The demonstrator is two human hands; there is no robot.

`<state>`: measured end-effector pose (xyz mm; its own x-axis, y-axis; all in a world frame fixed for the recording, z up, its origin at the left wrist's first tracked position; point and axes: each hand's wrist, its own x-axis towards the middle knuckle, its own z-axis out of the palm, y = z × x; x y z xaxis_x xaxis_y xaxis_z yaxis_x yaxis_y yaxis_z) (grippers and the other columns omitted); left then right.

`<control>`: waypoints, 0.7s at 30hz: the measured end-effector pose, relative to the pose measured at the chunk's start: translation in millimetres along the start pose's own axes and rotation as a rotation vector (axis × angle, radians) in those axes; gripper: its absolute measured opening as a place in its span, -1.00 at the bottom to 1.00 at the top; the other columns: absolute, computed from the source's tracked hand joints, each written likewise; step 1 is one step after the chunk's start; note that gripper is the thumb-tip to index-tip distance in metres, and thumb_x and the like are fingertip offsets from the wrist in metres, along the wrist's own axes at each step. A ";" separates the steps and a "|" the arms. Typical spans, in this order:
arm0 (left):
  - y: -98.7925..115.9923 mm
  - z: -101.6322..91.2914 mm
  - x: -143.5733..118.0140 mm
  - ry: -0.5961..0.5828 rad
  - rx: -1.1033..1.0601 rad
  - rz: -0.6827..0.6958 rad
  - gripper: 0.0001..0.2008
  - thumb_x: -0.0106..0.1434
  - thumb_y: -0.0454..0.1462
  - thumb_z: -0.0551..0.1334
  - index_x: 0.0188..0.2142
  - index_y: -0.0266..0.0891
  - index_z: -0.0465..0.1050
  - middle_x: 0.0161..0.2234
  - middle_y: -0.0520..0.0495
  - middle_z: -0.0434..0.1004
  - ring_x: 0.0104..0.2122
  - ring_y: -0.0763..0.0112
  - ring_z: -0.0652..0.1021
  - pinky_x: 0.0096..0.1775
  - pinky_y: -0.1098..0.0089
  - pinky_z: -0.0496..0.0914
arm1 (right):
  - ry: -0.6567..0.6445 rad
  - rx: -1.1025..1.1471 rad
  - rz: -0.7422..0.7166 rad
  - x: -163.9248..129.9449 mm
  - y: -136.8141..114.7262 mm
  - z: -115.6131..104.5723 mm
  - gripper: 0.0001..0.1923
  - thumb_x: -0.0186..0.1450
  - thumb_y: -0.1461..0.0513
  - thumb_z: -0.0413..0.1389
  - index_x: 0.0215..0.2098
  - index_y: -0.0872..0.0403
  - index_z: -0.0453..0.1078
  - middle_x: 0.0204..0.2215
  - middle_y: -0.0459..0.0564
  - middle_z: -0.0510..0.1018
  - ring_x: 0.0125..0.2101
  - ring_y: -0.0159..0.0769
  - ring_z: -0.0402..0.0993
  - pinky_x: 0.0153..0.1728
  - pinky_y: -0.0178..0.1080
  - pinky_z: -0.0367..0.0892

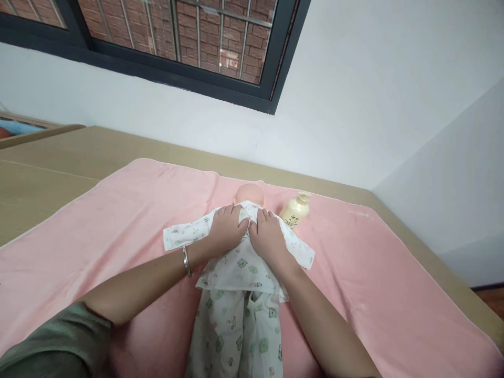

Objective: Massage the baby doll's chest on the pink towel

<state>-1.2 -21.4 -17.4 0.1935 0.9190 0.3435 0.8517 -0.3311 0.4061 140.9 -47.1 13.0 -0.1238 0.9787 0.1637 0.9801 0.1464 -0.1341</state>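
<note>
A doll lies on a pink blanket (157, 194), and its round bald head (249, 194) shows at the far end. It wears a white baby top (242, 265) with small green prints, sleeves spread to both sides, and matching pants (232, 331). My left hand (226, 228) lies on the left side of the top's chest, fingers stretched towards the shoulder and thumb near the middle. On the other side my right hand (270, 236) rests in the same way, its thumb close to the left one. What is under my palms is hidden.
A cream pump bottle (295, 210) leans on the blanket just right of the doll's head. Beyond the blanket runs a wooden surface (118, 144) up to a white wall (334, 121). A dark-framed window (271, 86) with bars is above.
</note>
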 end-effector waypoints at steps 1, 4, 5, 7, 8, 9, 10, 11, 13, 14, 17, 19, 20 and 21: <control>-0.4 0.4 -0.1 0.001 0.000 0.001 -0.74 0.42 -0.20 0.08 -0.05 -0.28 0.44 -0.05 -0.26 0.61 -0.05 0.01 0.57 0.03 0.06 0.41 | 0.000 -0.002 0.001 0.1 -0.1 0.2 -0.46 0.49 0.22 -0.12 0.35 0.33 0.25 0.30 0.34 0.39 0.29 0.10 0.28 0.30 0.07 0.13; -1.5 1.4 0.0 0.004 0.002 0.002 -0.74 0.42 -0.19 0.07 -0.05 -0.26 0.43 -0.07 -0.25 0.61 -0.04 0.01 0.57 0.03 0.06 0.41 | 0.007 -0.007 0.001 0.3 -0.3 1.2 -0.45 0.49 0.22 -0.12 0.35 0.34 0.24 0.31 0.34 0.38 0.30 0.11 0.26 0.31 0.07 0.13; -1.9 1.6 0.2 0.002 0.002 0.004 -0.74 0.42 -0.19 0.07 -0.04 -0.26 0.43 -0.08 -0.25 0.61 -0.05 0.01 0.57 0.03 0.06 0.41 | 0.008 -0.008 0.000 0.3 -0.4 1.5 -0.45 0.49 0.22 -0.11 0.36 0.34 0.24 0.31 0.34 0.39 0.30 0.11 0.26 0.31 0.07 0.13; -2.6 2.0 0.5 -0.003 0.004 0.005 -0.72 0.42 -0.19 0.06 -0.03 -0.27 0.43 -0.08 -0.25 0.61 -0.06 0.01 0.57 0.02 0.06 0.41 | 0.010 -0.009 0.001 0.0 -0.8 1.6 -0.45 0.50 0.22 -0.11 0.36 0.35 0.23 0.31 0.35 0.39 0.31 0.11 0.26 0.31 0.07 0.12; -2.9 2.2 0.6 -0.004 0.005 0.007 -0.72 0.42 -0.19 0.06 -0.02 -0.27 0.42 -0.08 -0.25 0.61 -0.06 0.01 0.57 0.02 0.06 0.41 | 0.007 -0.009 0.003 -0.3 -1.1 1.3 -0.45 0.49 0.22 -0.11 0.36 0.35 0.23 0.31 0.36 0.38 0.31 0.11 0.26 0.31 0.07 0.12; -3.1 2.4 0.8 -0.003 0.006 0.007 -0.71 0.41 -0.19 0.06 -0.02 -0.27 0.42 -0.07 -0.26 0.61 -0.06 0.01 0.57 0.02 0.06 0.41 | 0.003 -0.008 0.004 -0.6 -1.3 0.9 -0.45 0.49 0.22 -0.10 0.36 0.35 0.23 0.31 0.36 0.38 0.31 0.11 0.26 0.31 0.07 0.12; -3.2 2.6 0.9 -0.002 0.006 0.005 -0.71 0.41 -0.18 0.06 -0.02 -0.27 0.42 -0.07 -0.25 0.61 -0.05 0.01 0.57 0.02 0.06 0.41 | -0.001 -0.007 0.006 -0.9 -1.6 0.4 -0.45 0.50 0.22 -0.10 0.36 0.35 0.23 0.31 0.36 0.38 0.31 0.11 0.25 0.32 0.07 0.12; -3.3 2.7 0.9 -0.001 0.007 0.003 -0.71 0.41 -0.18 0.06 -0.02 -0.27 0.42 -0.07 -0.25 0.61 -0.06 0.01 0.57 0.02 0.07 0.41 | -0.006 -0.005 0.007 -1.2 -1.9 -0.2 -0.45 0.50 0.22 -0.11 0.37 0.36 0.22 0.32 0.36 0.37 0.32 0.11 0.25 0.32 0.06 0.11; -3.3 3.0 0.9 -0.002 0.009 0.000 -0.71 0.41 -0.17 0.06 -0.03 -0.26 0.43 -0.09 -0.23 0.61 -0.07 0.02 0.57 0.01 0.07 0.41 | -0.016 -0.002 0.013 -1.4 -2.2 -1.3 -0.44 0.50 0.22 -0.11 0.38 0.36 0.21 0.33 0.34 0.36 0.33 0.11 0.23 0.33 0.06 0.10; -3.2 3.2 0.8 -0.001 0.011 -0.002 -0.70 0.41 -0.17 0.05 -0.03 -0.26 0.43 -0.09 -0.23 0.61 -0.07 0.02 0.57 0.01 0.07 0.41 | -0.020 0.000 0.017 -1.4 -2.3 -1.6 -0.43 0.50 0.22 -0.12 0.38 0.36 0.20 0.34 0.34 0.35 0.34 0.11 0.22 0.34 0.05 0.09; -3.0 3.6 0.4 0.007 0.012 -0.002 -0.69 0.41 -0.17 0.05 -0.01 -0.26 0.42 -0.08 -0.24 0.61 -0.06 0.01 0.57 0.01 0.07 0.41 | -0.034 0.004 0.023 -0.8 -2.3 -1.7 -0.42 0.50 0.21 -0.13 0.39 0.36 0.18 0.35 0.33 0.33 0.35 0.12 0.19 0.35 0.05 0.07; -2.9 3.8 0.2 0.012 0.008 0.001 -0.70 0.41 -0.17 0.05 -0.01 -0.26 0.42 -0.07 -0.24 0.61 -0.05 0.01 0.57 0.03 0.06 0.41 | -0.032 0.005 0.020 -0.6 -2.1 -1.2 -0.42 0.50 0.21 -0.13 0.39 0.36 0.18 0.35 0.34 0.33 0.35 0.12 0.19 0.35 0.06 0.07; -3.0 3.9 0.2 0.013 0.005 0.003 -0.70 0.41 -0.18 0.05 -0.01 -0.26 0.42 -0.07 -0.24 0.61 -0.05 0.01 0.57 0.03 0.06 0.41 | -0.027 0.006 0.017 -0.5 -2.0 -1.0 -0.42 0.50 0.21 -0.13 0.39 0.36 0.19 0.35 0.35 0.33 0.35 0.13 0.20 0.35 0.07 0.07; -3.0 3.9 0.2 0.014 0.002 0.005 -0.71 0.41 -0.18 0.05 -0.02 -0.25 0.43 -0.07 -0.24 0.62 -0.05 0.01 0.57 0.03 0.06 0.42 | -0.022 0.008 0.015 -0.6 -1.9 -0.8 -0.42 0.50 0.20 -0.14 0.39 0.36 0.19 0.34 0.35 0.34 0.34 0.13 0.20 0.34 0.08 0.07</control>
<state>-1.8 -19.4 -21.9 0.1909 0.9142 0.3574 0.8520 -0.3351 0.4022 139.3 -48.1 14.0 -0.1130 0.9837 0.1398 0.9806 0.1331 -0.1438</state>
